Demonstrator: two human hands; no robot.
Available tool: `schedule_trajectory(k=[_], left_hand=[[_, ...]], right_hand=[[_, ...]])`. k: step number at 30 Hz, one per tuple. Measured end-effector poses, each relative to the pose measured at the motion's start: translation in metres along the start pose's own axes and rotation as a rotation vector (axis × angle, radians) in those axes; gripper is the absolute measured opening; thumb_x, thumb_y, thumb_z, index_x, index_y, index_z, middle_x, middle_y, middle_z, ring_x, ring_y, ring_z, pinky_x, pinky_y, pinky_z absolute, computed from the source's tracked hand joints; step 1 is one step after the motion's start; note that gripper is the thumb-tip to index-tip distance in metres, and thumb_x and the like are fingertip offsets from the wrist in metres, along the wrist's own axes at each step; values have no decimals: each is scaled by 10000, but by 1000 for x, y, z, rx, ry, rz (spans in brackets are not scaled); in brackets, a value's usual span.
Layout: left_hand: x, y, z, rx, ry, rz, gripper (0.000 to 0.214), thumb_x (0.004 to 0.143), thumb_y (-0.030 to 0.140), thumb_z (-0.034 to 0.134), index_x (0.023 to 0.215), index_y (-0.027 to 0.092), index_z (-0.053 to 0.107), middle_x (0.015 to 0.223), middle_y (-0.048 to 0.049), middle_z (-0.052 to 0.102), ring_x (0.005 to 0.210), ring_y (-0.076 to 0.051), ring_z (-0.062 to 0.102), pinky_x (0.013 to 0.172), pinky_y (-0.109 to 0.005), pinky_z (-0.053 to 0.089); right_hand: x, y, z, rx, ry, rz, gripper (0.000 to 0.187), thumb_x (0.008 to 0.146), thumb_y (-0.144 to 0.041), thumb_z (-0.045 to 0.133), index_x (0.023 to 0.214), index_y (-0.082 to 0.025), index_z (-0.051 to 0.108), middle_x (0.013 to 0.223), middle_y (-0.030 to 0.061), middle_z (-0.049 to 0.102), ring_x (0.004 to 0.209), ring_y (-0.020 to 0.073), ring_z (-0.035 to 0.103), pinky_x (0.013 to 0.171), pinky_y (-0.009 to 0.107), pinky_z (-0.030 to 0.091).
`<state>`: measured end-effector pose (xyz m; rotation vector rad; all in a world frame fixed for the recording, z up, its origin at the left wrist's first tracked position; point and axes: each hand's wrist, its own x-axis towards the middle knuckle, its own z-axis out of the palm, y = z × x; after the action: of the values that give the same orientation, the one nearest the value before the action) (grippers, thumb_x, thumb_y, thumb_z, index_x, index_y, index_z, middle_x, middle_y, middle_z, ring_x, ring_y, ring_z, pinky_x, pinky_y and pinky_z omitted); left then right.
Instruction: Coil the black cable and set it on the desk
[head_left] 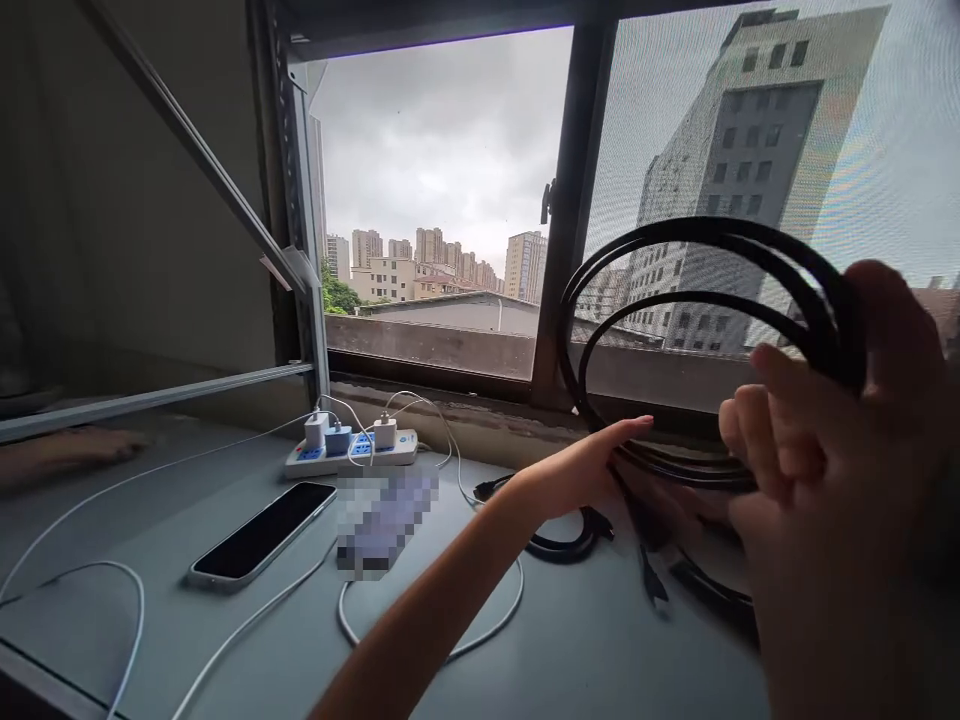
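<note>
The right hand grips a coiled black cable, raised above the desk. The left hand, fingers extended and open, touches the coil's lower loop.

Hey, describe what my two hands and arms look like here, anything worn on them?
Both are bare. The left hand has a slim forearm with no sleeve, watch or bracelet in view. The right hand is close to the camera and blurred; no glove or ring can be made out.

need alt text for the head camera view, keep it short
A right hand holds up a coiled black cable while the left hand touches its lower loops, above a grey desk with a phone and power strip by a window.
</note>
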<state>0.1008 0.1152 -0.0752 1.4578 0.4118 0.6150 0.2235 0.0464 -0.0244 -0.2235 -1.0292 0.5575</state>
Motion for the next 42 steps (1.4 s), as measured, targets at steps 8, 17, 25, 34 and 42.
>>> schedule_trajectory(k=[8, 17, 25, 34, 42], left_hand=[[0, 8, -2, -283, 402, 614, 204, 873, 326, 628, 961, 156, 560, 697, -27, 591, 794, -226, 656, 777, -295, 513], [-18, 26, -26, 81, 654, 579, 212, 973, 344, 470, 915, 148, 523, 477, 80, 288, 354, -75, 252, 441, -202, 436], [-41, 37, -45, 248, 547, 357, 379, 835, 507, 654, 870, 144, 548, 489, 71, 320, 399, -84, 322, 506, -247, 488], [-40, 42, -42, -58, 340, 307, 617, 742, 748, 606, 724, 135, 535, 472, 84, 161, 380, -57, 131, 356, -162, 199], [-41, 44, -54, -239, 311, 235, 580, 956, 581, 340, 602, 138, 458, 465, 52, 175, 370, -73, 164, 355, -165, 207]], right_hand=[[29, 44, -13, -8, 65, 251, 371, 684, -143, 593, 1029, -264, 529, 670, -67, 564, 330, 47, 347, 327, 211, 278], [24, 71, -24, -803, -41, -194, 791, 717, -440, 731, 1418, -287, 398, 1084, 89, 643, 489, 117, 496, 441, 276, 426], [25, 82, -20, -847, -62, -504, 469, 848, -431, 604, 1287, -268, 586, 1042, 77, 666, 773, 182, 592, 523, 258, 441], [33, 97, -30, -915, -67, -604, 325, 896, -427, 539, 1084, -220, 704, 821, 56, 690, 754, 203, 633, 687, 311, 495], [30, 103, -29, -897, -157, -459, 334, 913, -460, 492, 1035, -236, 706, 811, 38, 680, 648, 179, 618, 591, 281, 452]])
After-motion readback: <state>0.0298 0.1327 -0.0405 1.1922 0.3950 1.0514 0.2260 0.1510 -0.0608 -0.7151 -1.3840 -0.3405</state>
